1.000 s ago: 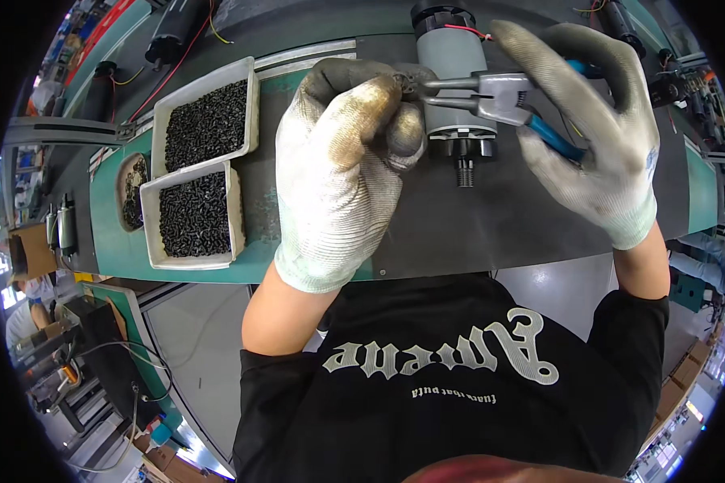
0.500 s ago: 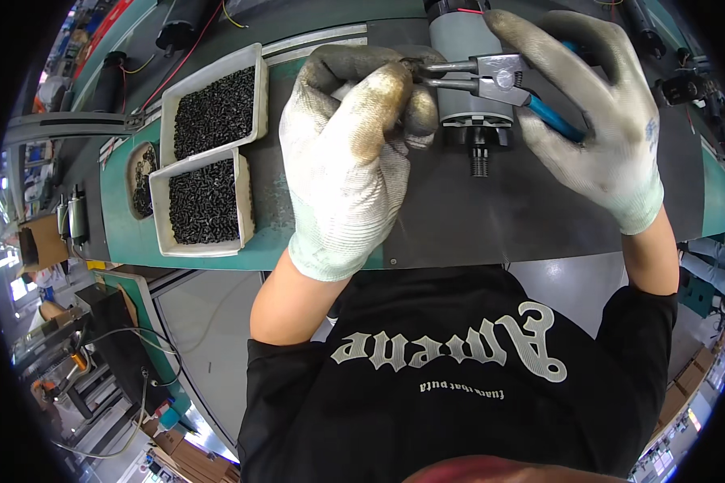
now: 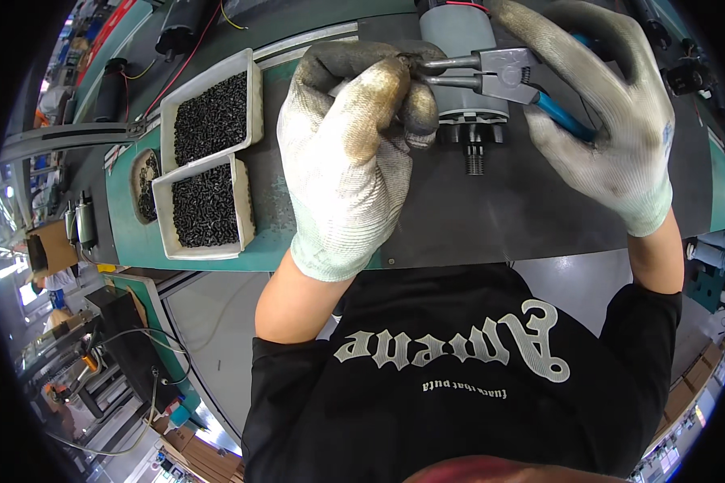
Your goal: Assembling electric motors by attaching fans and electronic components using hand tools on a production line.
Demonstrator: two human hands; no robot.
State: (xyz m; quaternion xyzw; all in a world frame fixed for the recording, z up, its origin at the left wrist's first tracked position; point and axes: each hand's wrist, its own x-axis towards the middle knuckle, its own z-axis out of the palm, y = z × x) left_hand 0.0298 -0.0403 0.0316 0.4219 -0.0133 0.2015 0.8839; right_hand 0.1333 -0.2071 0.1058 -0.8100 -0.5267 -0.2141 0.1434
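Head view, two white bins (image 3: 255, 97) (black pieces (image 3: 211, 117) inside), pliers (image 3: 505, 74) in right hand (image 3: 616, 133)

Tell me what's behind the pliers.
Behind the pliers, a grey cylindrical motor and dark work surface show; whatever the pliers, left grip and right grip cover cannot be seen.

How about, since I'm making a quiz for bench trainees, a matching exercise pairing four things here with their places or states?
Column one:
1. Long-nosed pliers
2. Cylindrical motor
3. White tray nearer the person
4. Left hand

Column two:
A. Filled with small black pieces
B. Pinching a small dark part
C. Held in the right hand
D. Grey-bodied, with its ridged shaft toward the person

Pairs: 1-C, 2-D, 3-A, 4-B
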